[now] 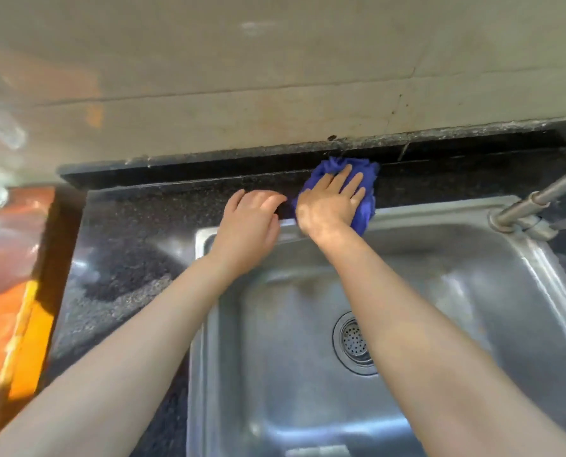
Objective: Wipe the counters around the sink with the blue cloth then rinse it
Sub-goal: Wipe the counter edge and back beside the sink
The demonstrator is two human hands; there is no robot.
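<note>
The blue cloth [367, 179] lies bunched on the dark speckled counter [136, 225] behind the steel sink [440, 275], against the low black backsplash ledge. My right hand [331, 202] presses flat on the cloth with fingers spread and straight. Just to its left, my left hand [252, 222] rests on the counter strip at the sink's back rim, its fingers lightly bent with the tips next to the cloth's left edge. Both forearms reach across the sink basin.
A steel faucet [532, 206] rises from the sink's back right corner. The drain strainer [354, 341] sits in the basin's middle. An orange blurred object [14, 291] stands beside the counter's left edge. A tiled wall [275, 77] closes the back.
</note>
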